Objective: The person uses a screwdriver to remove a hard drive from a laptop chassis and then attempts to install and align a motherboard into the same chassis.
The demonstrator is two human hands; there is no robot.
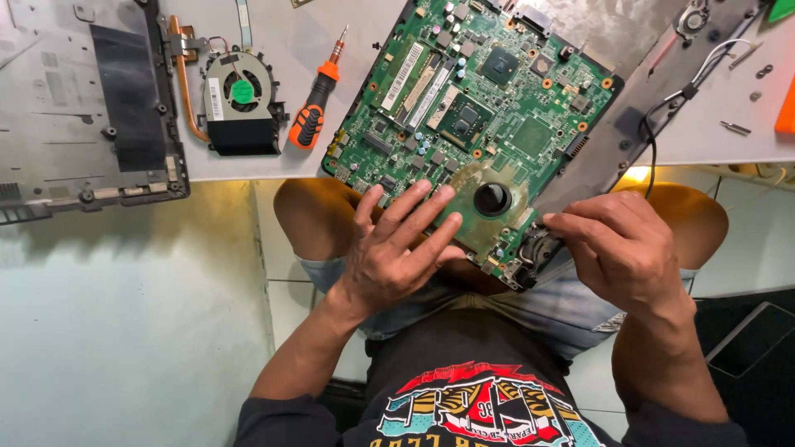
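A green laptop motherboard (489,91) lies tilted over the near edge of the white table (281,33), with its lower corner hanging above my lap. My left hand (397,248) rests flat with spread fingers on the board's near left edge, beside a round black hole (493,199). My right hand (617,244) pinches the black connector corner (530,257) at the board's near right end. Under the board's right side sits a grey metal laptop frame (613,124).
An orange-and-black screwdriver (315,103) lies left of the board. A cooling fan with a copper heat pipe (236,99) sits further left, next to a grey laptop bottom cover (83,99). Loose screws (735,127) and a black cable (654,132) are at the right. Below is tiled floor.
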